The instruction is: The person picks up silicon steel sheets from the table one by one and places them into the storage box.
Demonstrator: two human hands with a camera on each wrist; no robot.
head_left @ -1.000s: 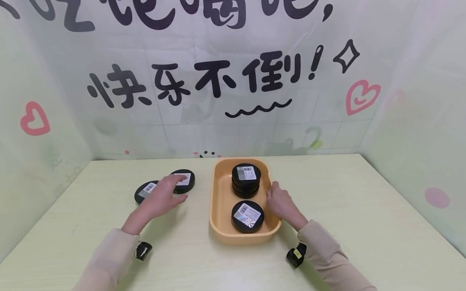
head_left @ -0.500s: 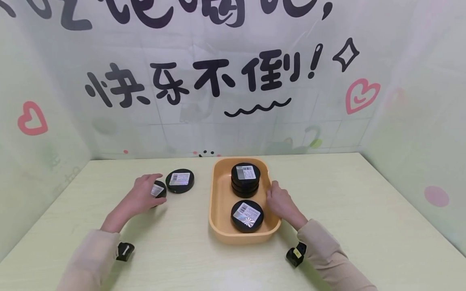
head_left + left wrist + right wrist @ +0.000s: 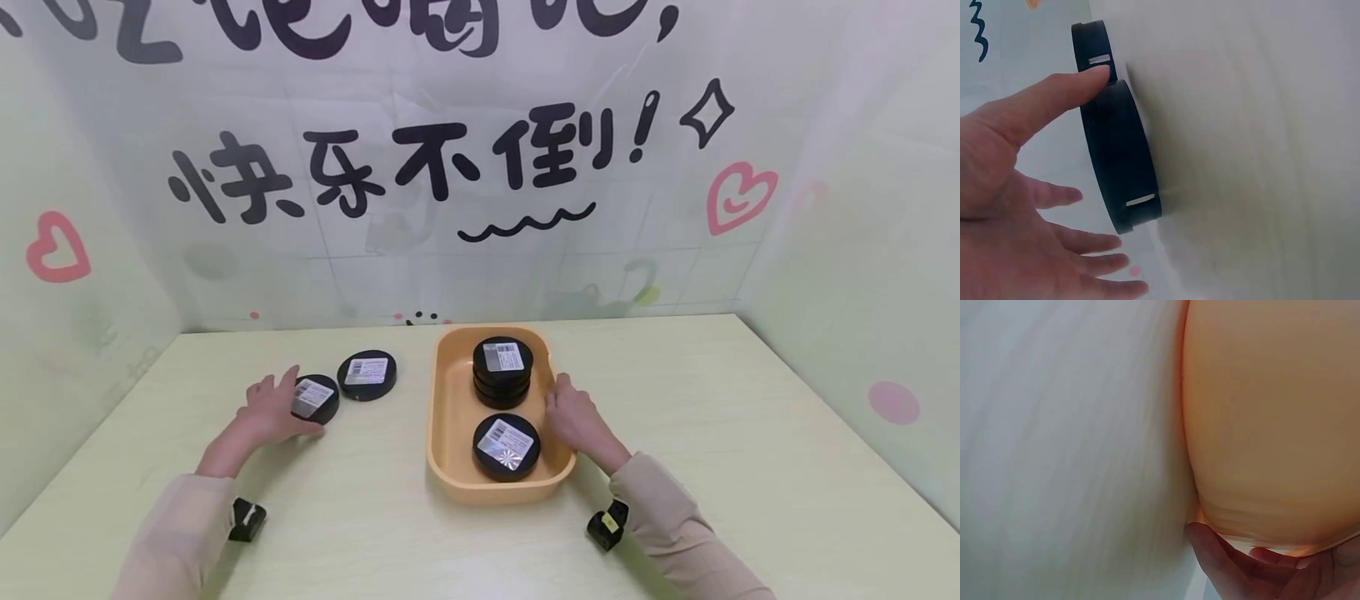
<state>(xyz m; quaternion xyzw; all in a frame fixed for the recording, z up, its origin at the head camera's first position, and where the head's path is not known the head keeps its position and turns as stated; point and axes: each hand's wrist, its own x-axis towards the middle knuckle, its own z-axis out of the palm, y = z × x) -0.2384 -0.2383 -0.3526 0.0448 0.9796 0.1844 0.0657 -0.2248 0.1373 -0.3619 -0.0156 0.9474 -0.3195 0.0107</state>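
My left hand point(image 3: 273, 412) is spread around the left side of a flat round black case point(image 3: 316, 398) with a white label on top. In the left wrist view the thumb lies over the side of this case point(image 3: 1119, 156), and the other fingers stay straight and apart behind it. A second black case point(image 3: 367, 375) lies just to its right. My right hand point(image 3: 581, 421) grips the right side of an orange tray point(image 3: 442, 417). Inside the tray a stack of black cases point(image 3: 502, 371) stands at the back, with one labelled case point(image 3: 506, 446) in front.
The pale wooden table point(image 3: 360, 525) carries everything. A printed backdrop point(image 3: 420, 275) with lettering rises at its back edge, and side panels point(image 3: 862, 333) stand left and right. Black wrist cameras point(image 3: 246, 520) hang below both sleeves.
My left hand has drawn back to the left, from above the two loose cases to around the left one. My right hand has stayed at the tray's side.
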